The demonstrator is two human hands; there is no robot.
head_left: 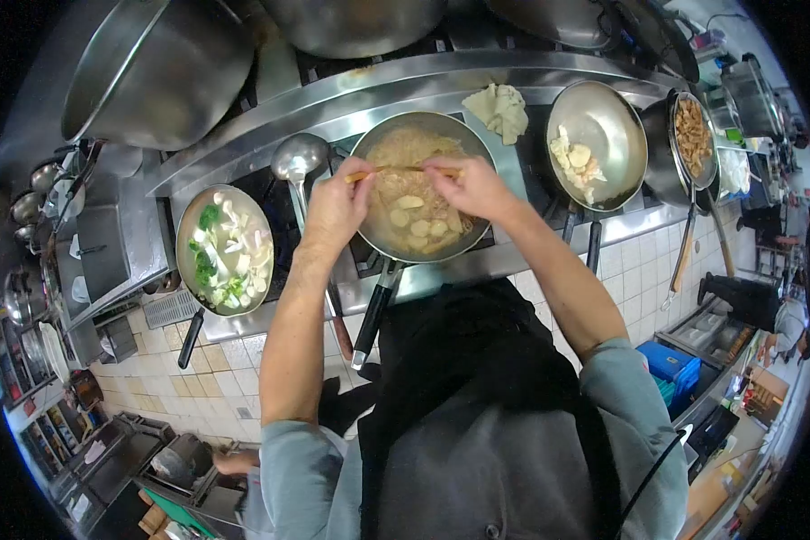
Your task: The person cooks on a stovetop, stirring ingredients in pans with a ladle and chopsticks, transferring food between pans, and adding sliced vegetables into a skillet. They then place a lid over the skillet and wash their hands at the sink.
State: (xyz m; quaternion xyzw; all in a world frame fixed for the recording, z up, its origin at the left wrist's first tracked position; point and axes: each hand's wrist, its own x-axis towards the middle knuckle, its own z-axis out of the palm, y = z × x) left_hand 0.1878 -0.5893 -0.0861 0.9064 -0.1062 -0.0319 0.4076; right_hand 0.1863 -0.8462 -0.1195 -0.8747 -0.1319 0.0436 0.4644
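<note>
Through the head camera I see both hands raised over the middle pan (378,238), joined by a tan strip (400,168) that runs crosswise above the food. My left hand (337,202) is closed, thumb and fingers pinching the strip's left end; my right hand (477,187) pinches the other end, its fingers curled in. I can't tell whether the strip is one piece or two meeting in the middle. Below it, the pan holds pale, stringy food (405,144) in cloudy liquid, with round pale slices (400,218) grouped toward the side nearer my body. The pan's black handle (376,315) points back toward the apron (486,360). Just left of my left hand a ladle (301,157) lies bowl-up, and beyond it the left pan (185,243) holds green leaves (202,261) and white pieces (234,234). A crumpled cloth (499,110) lies just beyond the middle pan, to the right. Farther right, the right pan (612,130) has pale chunks (578,162) gathered on its left side, and past it brown pieces (692,135) fill a small round container. Big metal pots (166,72) line the back. At lower left I see another person's hand (234,462).
</note>
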